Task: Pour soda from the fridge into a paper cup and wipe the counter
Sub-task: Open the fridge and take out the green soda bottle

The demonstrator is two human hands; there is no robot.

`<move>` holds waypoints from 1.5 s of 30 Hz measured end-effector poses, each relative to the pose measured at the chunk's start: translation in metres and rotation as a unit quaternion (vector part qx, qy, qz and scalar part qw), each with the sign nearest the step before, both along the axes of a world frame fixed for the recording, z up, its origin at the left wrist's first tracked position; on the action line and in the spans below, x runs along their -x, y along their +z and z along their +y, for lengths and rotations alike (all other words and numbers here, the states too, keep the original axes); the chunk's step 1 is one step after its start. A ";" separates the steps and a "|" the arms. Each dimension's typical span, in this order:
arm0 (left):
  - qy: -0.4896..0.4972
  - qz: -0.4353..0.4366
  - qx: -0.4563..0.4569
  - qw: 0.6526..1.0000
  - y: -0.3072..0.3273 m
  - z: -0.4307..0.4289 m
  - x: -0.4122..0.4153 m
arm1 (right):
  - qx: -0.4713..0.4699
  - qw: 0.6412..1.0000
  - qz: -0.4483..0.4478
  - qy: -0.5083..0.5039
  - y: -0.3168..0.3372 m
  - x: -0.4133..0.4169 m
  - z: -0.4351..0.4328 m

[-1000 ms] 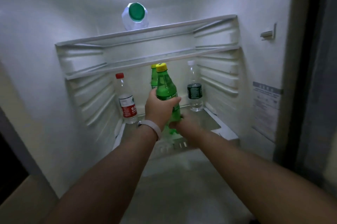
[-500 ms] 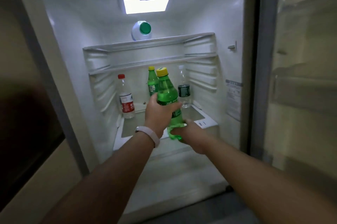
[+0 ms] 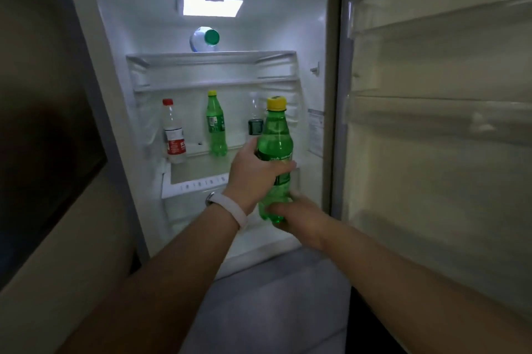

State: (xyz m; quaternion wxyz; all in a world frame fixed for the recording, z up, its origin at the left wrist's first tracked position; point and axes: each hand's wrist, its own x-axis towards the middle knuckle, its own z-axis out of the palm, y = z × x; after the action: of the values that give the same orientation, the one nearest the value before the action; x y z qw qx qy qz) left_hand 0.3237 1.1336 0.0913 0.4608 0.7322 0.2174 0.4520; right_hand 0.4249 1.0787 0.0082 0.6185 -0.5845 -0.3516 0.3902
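Gripping a green soda bottle (image 3: 275,149) with a yellow cap, the left hand (image 3: 253,173) wraps around its labelled middle, fingers (image 3: 283,166) curled and pressed together across the front of the bottle. The right hand (image 3: 299,217) cups the bottle's base from below and behind, its fingers closed against the lower part. The bottle stands upright between both hands, in front of the open fridge (image 3: 324,36), over the lower right part of the compartment. A pale wristband (image 3: 230,208) sits on the left wrist.

Inside the fridge, a lit lamp (image 3: 211,6) glows on the back wall. On the lower glass shelf (image 3: 201,172) stand three more bottles, well apart: a clear water bottle with a red cap (image 3: 174,132) at the left, a second green soda bottle (image 3: 216,127) in the middle, and a clear bottle with a dark label (image 3: 254,123) partly hidden behind the held one. On the upper shelf (image 3: 210,55) a clear bottle with a green cap (image 3: 205,39) lies on its side, cap facing outward. The open fridge door (image 3: 446,94) stands at the right with its bins.
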 end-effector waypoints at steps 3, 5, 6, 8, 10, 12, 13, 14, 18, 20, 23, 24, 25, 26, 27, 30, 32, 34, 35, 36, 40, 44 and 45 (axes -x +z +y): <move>-0.025 0.015 0.010 1.000 -0.005 -0.024 0.003 | 0.008 1.000 0.008 -0.003 -0.008 0.004 -0.028; -0.037 0.018 0.011 0.999 -0.007 -0.041 0.004 | 0.003 1.000 0.009 -0.005 -0.013 0.006 -0.046; -0.040 0.016 0.013 0.999 -0.007 -0.049 0.005 | -0.002 1.000 0.007 -0.008 -0.015 0.006 -0.055; -0.049 0.012 0.021 0.998 -0.006 -0.066 0.007 | -0.006 1.000 0.003 -0.019 -0.017 0.004 -0.072; -0.061 0.010 0.031 0.998 -0.004 -0.084 0.008 | -0.004 1.000 -0.004 -0.019 -0.020 0.001 -0.088; -0.062 0.010 0.041 0.997 -0.001 -0.103 0.007 | 0.002 1.000 -0.011 -0.013 -0.021 -0.003 -0.106; -0.062 0.010 0.046 0.997 0.001 -0.114 0.007 | 0.000 1.000 -0.014 -0.010 -0.021 -0.005 -0.117; -0.062 0.010 0.048 0.997 0.003 -0.125 0.005 | -0.002 1.000 -0.015 -0.006 -0.019 -0.006 -0.129; -0.059 0.007 0.056 0.997 0.007 -0.175 0.001 | -0.016 1.000 -0.008 -0.003 -0.011 -0.005 -0.183; -0.055 0.004 0.061 0.997 0.006 -0.202 -0.001 | -0.014 1.000 -0.001 0.002 -0.011 -0.005 -0.211; -0.053 0.002 0.061 0.997 0.002 -0.247 -0.001 | -0.005 1.000 0.006 0.001 -0.016 -0.006 -0.253; -0.052 0.004 0.061 0.997 0.000 -0.262 -0.001 | 0.000 1.000 0.009 0.000 -0.018 -0.007 -0.269; -0.051 0.007 0.063 0.997 -0.002 -0.277 -0.001 | 0.005 1.000 0.011 0.001 -0.019 -0.008 -0.284; -0.052 0.009 0.066 0.996 -0.005 -0.292 0.000 | 0.010 1.000 0.012 0.005 -0.021 -0.008 -0.300; -0.054 0.012 0.068 0.996 -0.007 -0.306 0.001 | 0.014 1.000 0.012 0.009 -0.022 -0.007 -0.316; -0.050 0.013 0.069 0.996 -0.014 -0.348 0.003 | 0.020 1.000 0.007 0.018 -0.026 -0.005 -0.363; -0.047 0.008 0.072 0.996 -0.016 -0.373 0.005 | 0.023 1.000 0.003 0.018 -0.026 -0.003 -0.391; -0.046 0.001 0.078 0.996 -0.019 -0.396 0.005 | 0.026 1.000 -0.003 0.017 -0.026 -0.002 -0.416; -0.046 -0.002 0.078 0.996 -0.020 -0.407 0.005 | 0.029 0.999 -0.003 0.016 -0.025 -0.002 -0.427; -0.045 -0.003 0.079 0.996 -0.022 -0.417 0.005 | 0.032 0.999 -0.001 0.016 -0.026 -0.002 -0.439; -0.059 -0.004 0.077 0.995 -0.027 -0.447 0.003 | 0.033 0.999 0.018 0.022 -0.032 -0.006 -0.475; -0.085 0.004 0.076 0.993 -0.026 -0.466 -0.003 | 0.025 0.999 0.021 0.007 -0.034 -0.010 -0.501; -0.094 0.003 0.080 0.992 -0.026 -0.469 -0.005 | 0.024 1.000 0.019 0.006 -0.034 -0.013 -0.507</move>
State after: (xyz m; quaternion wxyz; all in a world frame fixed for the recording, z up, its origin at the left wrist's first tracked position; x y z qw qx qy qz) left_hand 0.3286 0.6641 0.0657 0.5580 0.7112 0.1845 0.3858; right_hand 0.4377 0.5721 -0.0262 0.6086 -0.5896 -0.3338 0.4130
